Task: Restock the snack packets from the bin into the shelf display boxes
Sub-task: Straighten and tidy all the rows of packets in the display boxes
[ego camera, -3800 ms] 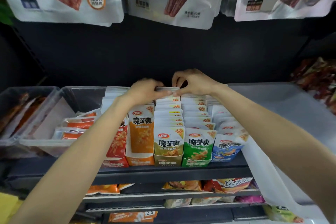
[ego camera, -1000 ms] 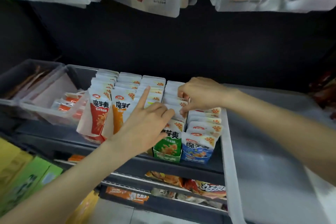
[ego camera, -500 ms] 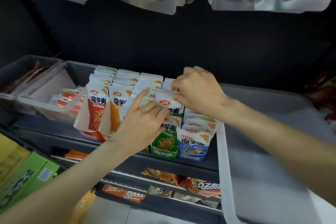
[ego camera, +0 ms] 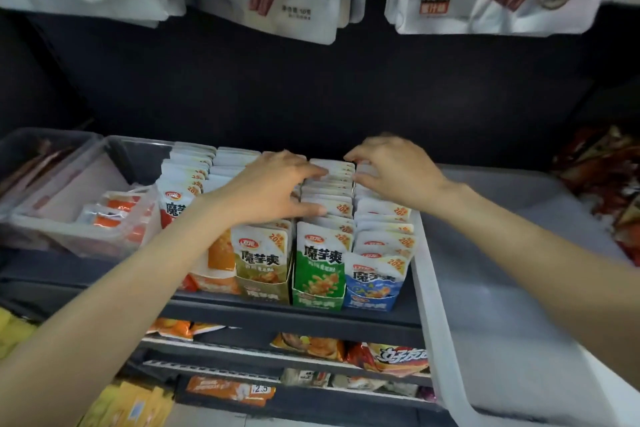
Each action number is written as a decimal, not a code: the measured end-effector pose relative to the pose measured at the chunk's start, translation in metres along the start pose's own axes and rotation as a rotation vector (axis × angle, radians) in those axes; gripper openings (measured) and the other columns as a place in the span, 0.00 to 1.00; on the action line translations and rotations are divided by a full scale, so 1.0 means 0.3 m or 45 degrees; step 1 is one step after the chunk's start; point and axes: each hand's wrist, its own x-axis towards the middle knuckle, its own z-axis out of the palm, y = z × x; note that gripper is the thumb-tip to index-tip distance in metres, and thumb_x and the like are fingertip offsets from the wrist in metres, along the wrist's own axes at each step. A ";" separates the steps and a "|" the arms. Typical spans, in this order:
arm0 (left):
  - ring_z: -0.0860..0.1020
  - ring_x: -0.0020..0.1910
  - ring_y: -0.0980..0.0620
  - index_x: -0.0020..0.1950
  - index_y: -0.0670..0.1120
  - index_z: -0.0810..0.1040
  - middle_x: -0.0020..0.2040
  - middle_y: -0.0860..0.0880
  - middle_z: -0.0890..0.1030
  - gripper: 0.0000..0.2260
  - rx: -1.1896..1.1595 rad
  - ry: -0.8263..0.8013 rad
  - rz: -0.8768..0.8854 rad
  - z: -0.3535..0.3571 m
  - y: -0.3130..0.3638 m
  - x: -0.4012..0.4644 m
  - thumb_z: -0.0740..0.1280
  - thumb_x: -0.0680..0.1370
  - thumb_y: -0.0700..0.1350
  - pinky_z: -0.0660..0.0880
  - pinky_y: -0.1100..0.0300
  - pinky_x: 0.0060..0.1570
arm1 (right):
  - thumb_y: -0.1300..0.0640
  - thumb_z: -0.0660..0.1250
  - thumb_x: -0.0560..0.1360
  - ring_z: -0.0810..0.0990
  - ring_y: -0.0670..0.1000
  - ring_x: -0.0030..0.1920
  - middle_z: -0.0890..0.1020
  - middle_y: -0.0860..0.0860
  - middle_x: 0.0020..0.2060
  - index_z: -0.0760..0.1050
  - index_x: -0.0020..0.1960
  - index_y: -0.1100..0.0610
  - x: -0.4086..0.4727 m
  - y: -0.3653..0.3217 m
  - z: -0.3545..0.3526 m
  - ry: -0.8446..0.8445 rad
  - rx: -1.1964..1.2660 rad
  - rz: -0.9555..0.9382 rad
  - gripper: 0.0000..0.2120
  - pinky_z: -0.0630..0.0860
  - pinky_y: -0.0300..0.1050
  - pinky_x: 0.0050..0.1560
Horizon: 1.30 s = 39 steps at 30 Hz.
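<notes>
on the shelf's far left sits a clear tray (ego camera: pixel 45 225) with a few orange packets (ego camera: pixel 114 218), not part of this step. next come the display boxes, five rows wide: red (ego camera: pixel 173 208), orange (ego camera: pixel 221 253), olive (ego camera: pixel 263 263), green (ego camera: pixel 320 267), blue (ego camera: pixel 375 279). the left hand (ego camera: pixel 273 187) lies spread over the olive row, fingers fairly straight and grasping nothing, its fingertips pressing the side of the green packets. the right hand (ego camera: pixel 398 173) hovers over the back of the blue row with curled fingers touching packet tops; whether it pinches one i cannot tell. the job now looks like squaring the rows, so press evenly, keep each packet upright and facing front, and avoid pushing green ones into the blue box. far right, the pale bin (ego camera: pixel 512 288) shows no packets where visible, so restocking seems nearly done.
</notes>
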 end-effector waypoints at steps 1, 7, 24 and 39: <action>0.69 0.64 0.50 0.72 0.53 0.68 0.66 0.51 0.74 0.30 0.009 -0.065 -0.001 0.002 -0.001 0.014 0.63 0.73 0.65 0.66 0.52 0.63 | 0.51 0.64 0.77 0.74 0.53 0.57 0.78 0.51 0.56 0.76 0.62 0.52 0.012 -0.007 0.010 -0.027 -0.034 0.004 0.15 0.70 0.47 0.52; 0.66 0.66 0.53 0.71 0.53 0.68 0.67 0.53 0.72 0.31 0.182 -0.099 0.099 -0.005 0.002 0.017 0.53 0.74 0.70 0.59 0.49 0.69 | 0.47 0.65 0.76 0.74 0.53 0.55 0.77 0.52 0.52 0.75 0.57 0.55 0.048 -0.030 0.018 -0.064 -0.134 0.013 0.15 0.70 0.47 0.48; 0.61 0.72 0.47 0.76 0.46 0.51 0.72 0.47 0.65 0.48 0.516 -0.171 0.129 0.049 0.137 -0.056 0.66 0.67 0.70 0.40 0.39 0.71 | 0.48 0.71 0.72 0.79 0.53 0.51 0.80 0.51 0.53 0.76 0.59 0.51 0.078 -0.052 0.036 -0.128 -0.070 0.103 0.18 0.76 0.48 0.46; 0.68 0.68 0.45 0.77 0.46 0.53 0.69 0.45 0.70 0.49 0.475 0.014 -0.017 0.088 0.172 -0.104 0.69 0.66 0.68 0.45 0.38 0.71 | 0.55 0.69 0.75 0.78 0.56 0.58 0.78 0.55 0.61 0.71 0.67 0.54 0.064 -0.046 0.037 -0.071 0.059 0.130 0.22 0.75 0.50 0.57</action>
